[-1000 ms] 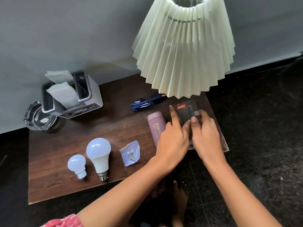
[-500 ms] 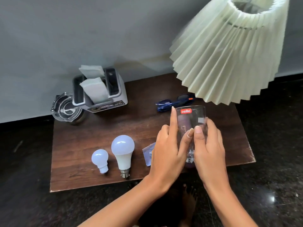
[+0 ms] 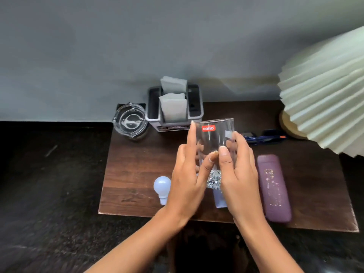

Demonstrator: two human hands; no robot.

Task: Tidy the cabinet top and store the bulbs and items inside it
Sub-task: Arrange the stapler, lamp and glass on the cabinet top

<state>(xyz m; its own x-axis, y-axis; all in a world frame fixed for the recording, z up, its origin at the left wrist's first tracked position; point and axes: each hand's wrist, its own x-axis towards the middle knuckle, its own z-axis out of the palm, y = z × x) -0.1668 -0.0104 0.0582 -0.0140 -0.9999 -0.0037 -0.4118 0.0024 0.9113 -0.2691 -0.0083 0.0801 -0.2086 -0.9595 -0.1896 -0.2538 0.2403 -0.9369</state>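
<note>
Tumbler (image 3: pixel 214 138) is being gripped over the middle of the cabinet top (image 3: pixel 134 170), left hand (image 3: pixel 187 180) and right hand (image 3: pixel 239 174) curling round its sides; advisably carrying it level, firmly and clear of the lampshade (image 3: pixel 325 99).

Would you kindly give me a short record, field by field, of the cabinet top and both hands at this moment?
held item: clear glass tumbler with a red sticker, over the cabinet top
left hand: holds the tumbler's left side, index finger straight
right hand: holds its right side
small bulb: lying left of the hands
purple case: lying right of the hands
back row: glass ashtray, tissue holder, blue object
far right: pleated lamp shade
</note>
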